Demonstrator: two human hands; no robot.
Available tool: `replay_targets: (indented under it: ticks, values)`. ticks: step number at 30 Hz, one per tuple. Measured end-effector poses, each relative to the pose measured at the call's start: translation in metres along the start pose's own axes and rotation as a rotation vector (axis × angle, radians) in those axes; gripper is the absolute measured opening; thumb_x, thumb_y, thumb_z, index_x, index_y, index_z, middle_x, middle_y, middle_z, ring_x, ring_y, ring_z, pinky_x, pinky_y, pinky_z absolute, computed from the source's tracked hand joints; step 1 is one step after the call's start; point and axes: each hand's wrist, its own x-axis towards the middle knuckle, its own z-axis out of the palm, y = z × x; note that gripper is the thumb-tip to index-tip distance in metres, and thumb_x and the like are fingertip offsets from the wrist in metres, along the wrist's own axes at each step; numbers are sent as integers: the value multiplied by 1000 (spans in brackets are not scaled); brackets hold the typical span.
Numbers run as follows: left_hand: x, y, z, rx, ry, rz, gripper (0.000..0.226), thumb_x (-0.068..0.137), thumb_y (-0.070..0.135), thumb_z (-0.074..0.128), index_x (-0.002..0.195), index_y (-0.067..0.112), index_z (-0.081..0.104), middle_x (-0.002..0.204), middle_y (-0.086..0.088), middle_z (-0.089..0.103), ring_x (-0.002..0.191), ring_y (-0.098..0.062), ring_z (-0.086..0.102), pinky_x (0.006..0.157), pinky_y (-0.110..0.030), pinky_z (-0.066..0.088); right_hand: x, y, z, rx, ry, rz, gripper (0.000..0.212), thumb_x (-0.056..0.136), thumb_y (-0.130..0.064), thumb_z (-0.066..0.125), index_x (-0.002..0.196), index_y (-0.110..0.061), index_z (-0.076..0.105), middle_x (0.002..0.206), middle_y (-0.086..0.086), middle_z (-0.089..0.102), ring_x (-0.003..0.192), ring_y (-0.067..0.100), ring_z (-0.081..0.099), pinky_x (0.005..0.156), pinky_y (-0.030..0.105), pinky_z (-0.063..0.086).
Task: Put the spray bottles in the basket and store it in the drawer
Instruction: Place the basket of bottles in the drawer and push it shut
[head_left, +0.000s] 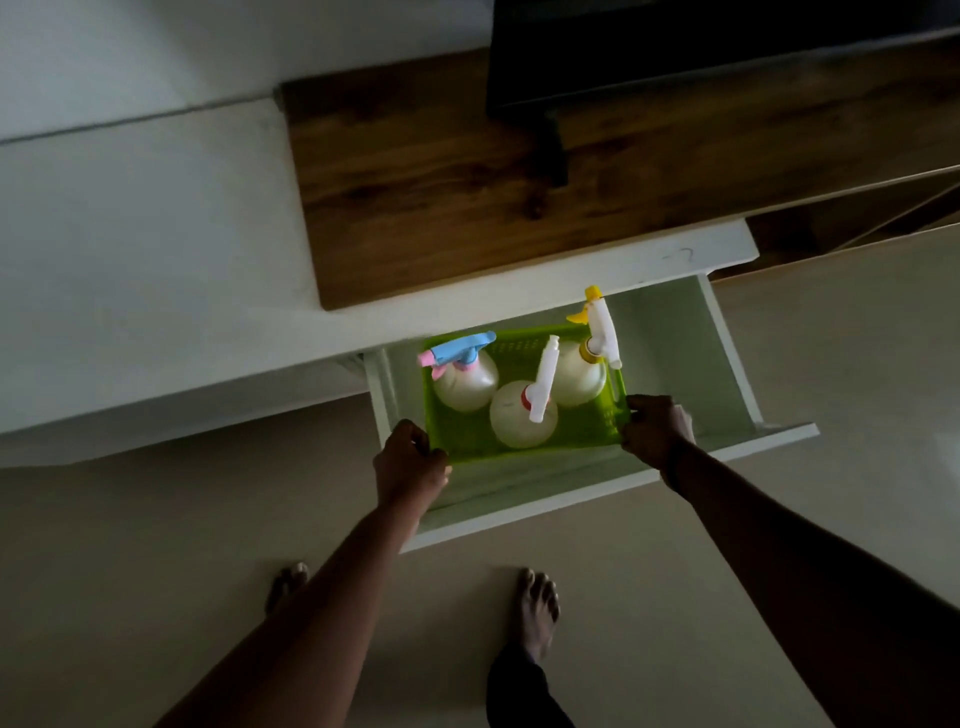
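Note:
A green plastic basket (582, 428) sits inside the open white drawer (571, 493). Three white spray bottles stand in it: one with a blue and pink head (465, 382) at the left, one with a red collar (522, 421) in the middle, one with a yellow head (584, 374) at the right. My left hand (410, 465) grips the basket's near left corner. My right hand (654, 428) grips its right edge. The yellow head reaches up to the cabinet's front edge.
The drawer is pulled out of a white cabinet with a dark wooden top (467, 182). A black screen on a stand (675, 52) rests on that top. My bare feet (537, 608) stand on the beige floor just in front of the drawer.

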Motion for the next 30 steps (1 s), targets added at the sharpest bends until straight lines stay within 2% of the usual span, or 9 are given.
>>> replay_targets:
  ticks: [3, 6, 8, 11, 15, 18, 21, 23, 30]
  values:
    - [9, -11, 24, -32, -11, -53, 18, 85, 1, 65, 83, 8, 48, 88, -14, 66, 66, -21, 74, 67, -46, 63, 19, 11, 4, -135, -13, -59, 28, 80, -10, 66, 106, -15, 74, 92, 16, 76, 87, 33, 70, 81, 43, 58]
    - [22, -23, 44, -33, 9, -99, 16, 86, -2, 64, 90, 4, 51, 92, -13, 67, 64, -20, 74, 65, -44, 63, 36, 23, 9, -259, -47, -101, 19, 81, -16, 68, 99, -19, 77, 87, 11, 77, 86, 28, 69, 70, 30, 51]
    - [32, -30, 54, -36, 24, -129, 18, 83, -8, 63, 89, 5, 52, 90, -13, 66, 62, -22, 74, 63, -44, 63, 47, 32, 13, -312, -62, -114, 16, 82, -18, 69, 95, -21, 78, 86, 10, 76, 87, 27, 68, 66, 26, 44]
    - [45, -38, 63, 29, -9, -132, 24, 78, -7, 70, 84, 10, 54, 86, -15, 69, 65, -28, 73, 64, -47, 63, 61, 41, 19, -370, -72, -113, 12, 81, -18, 70, 90, -18, 78, 87, 11, 75, 88, 29, 66, 65, 28, 43]
    - [57, -43, 74, 72, -41, -149, 28, 80, -8, 68, 83, 13, 50, 93, -16, 64, 74, -34, 73, 60, -42, 62, 80, 45, 28, -482, -110, -132, 10, 80, -19, 71, 84, -12, 78, 88, 13, 73, 86, 29, 64, 66, 28, 45]
    - [69, -50, 80, 156, -18, -137, 39, 63, -5, 84, 79, 16, 54, 93, -17, 68, 83, -36, 70, 70, -48, 61, 93, 47, 37, -535, -111, -134, 9, 79, -17, 73, 82, -9, 77, 86, 11, 71, 77, 23, 59, 64, 27, 43]
    - [68, -50, 84, 295, -47, -137, 40, 60, 6, 88, 89, 12, 61, 95, -10, 68, 91, -27, 66, 81, -39, 58, 101, 51, 45, -556, -89, -117, 6, 77, -11, 76, 80, -8, 72, 77, 8, 62, 72, 22, 57, 62, 28, 45]
    - [69, -50, 87, 376, -52, -124, 43, 62, 14, 88, 97, 10, 63, 98, -9, 67, 94, -25, 62, 82, -33, 54, 106, 53, 50, -574, -86, -131, 8, 78, -9, 75, 84, -5, 70, 78, 9, 61, 76, 27, 62, 63, 28, 46]
    - [83, -56, 94, 464, -39, -23, 43, 66, 15, 85, 101, 4, 63, 105, -17, 69, 103, -34, 64, 89, -41, 54, 116, 65, 62, -552, -84, -129, 17, 82, -11, 72, 96, -1, 70, 93, 17, 70, 87, 29, 67, 67, 29, 50]
